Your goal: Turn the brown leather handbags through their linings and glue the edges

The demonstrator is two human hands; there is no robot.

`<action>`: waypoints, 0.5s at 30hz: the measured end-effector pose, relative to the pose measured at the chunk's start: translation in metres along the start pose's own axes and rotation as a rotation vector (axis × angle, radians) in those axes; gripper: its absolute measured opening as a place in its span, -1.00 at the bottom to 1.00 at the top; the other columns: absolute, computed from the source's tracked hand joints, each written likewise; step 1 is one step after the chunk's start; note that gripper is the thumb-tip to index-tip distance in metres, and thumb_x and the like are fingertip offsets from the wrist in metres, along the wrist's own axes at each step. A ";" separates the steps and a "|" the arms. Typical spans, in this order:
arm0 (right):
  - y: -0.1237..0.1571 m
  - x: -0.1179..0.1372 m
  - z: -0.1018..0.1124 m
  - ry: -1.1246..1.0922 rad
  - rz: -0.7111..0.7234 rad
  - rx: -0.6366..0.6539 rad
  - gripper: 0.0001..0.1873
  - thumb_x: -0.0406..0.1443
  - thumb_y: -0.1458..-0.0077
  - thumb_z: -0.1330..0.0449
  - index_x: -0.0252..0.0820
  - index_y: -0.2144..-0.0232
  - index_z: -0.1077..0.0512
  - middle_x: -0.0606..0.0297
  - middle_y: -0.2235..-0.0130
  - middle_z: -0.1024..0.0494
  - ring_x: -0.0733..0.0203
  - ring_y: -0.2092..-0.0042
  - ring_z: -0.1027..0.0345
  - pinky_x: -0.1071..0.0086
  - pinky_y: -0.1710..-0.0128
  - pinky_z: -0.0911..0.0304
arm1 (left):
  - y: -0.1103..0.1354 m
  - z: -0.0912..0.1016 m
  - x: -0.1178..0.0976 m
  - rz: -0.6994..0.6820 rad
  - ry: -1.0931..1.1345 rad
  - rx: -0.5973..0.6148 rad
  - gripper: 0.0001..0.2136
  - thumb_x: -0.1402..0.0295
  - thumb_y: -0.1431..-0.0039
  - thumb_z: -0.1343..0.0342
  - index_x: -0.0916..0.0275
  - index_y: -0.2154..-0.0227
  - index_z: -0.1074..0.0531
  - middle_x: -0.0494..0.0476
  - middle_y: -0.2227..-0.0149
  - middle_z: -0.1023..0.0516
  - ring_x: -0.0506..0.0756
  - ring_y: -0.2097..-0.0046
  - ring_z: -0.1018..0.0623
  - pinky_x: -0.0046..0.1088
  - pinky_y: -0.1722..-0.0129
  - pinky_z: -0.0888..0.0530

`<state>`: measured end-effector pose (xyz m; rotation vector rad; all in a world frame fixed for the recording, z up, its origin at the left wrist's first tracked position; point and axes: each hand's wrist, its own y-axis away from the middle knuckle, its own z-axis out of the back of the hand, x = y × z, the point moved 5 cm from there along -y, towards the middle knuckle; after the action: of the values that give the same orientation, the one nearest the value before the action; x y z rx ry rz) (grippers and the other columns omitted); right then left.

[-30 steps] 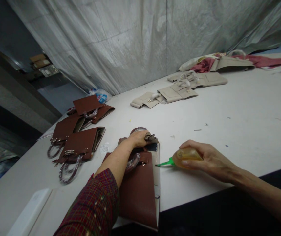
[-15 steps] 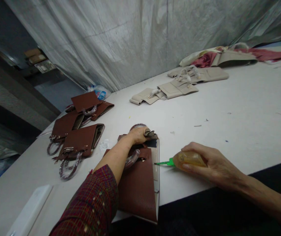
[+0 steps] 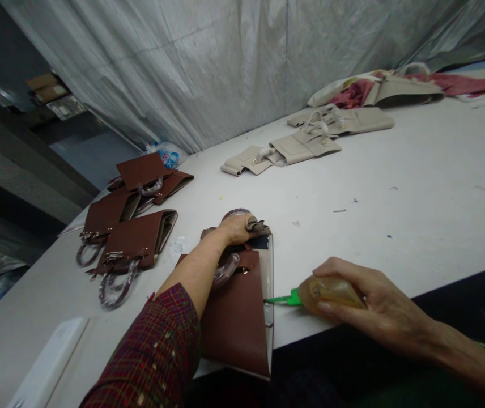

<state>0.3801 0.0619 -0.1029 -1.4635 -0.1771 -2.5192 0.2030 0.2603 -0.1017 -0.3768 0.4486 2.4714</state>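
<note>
The left hand [image 3: 236,229] clutches bunched fabric [image 3: 259,227] while the right hand [image 3: 376,294] grips a squeeze bottle [image 3: 315,292]; over-squeezing could flood the brown handbag [image 3: 233,317] at its beige edge [image 3: 267,275].

Looking forward and down from a single head-worn camera.
Facing across the white table [image 3: 421,164] toward the grey curtain [image 3: 225,68] at the top of the frame; close above the left hand [image 3: 235,228] at centre and right hand [image 3: 365,297] at lower right, reaching far off to boxes [image 3: 50,93] at upper left.
</note>
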 end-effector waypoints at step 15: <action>0.010 -0.005 -0.006 -0.057 -0.087 0.019 -0.72 -0.10 -0.04 -0.26 -0.08 0.23 -0.41 0.30 0.36 -0.51 0.19 0.40 -0.38 0.34 0.42 -0.28 | -0.003 -0.006 0.004 -0.035 0.038 0.022 -0.72 0.08 -0.09 -0.17 0.20 0.35 -0.37 0.03 0.38 -0.53 0.01 0.40 -0.52 -0.53 0.40 -0.42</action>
<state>0.3801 0.0517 -0.1099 -1.5537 -0.2793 -2.5366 0.2026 0.2622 -0.1097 -0.4195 0.4808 2.4275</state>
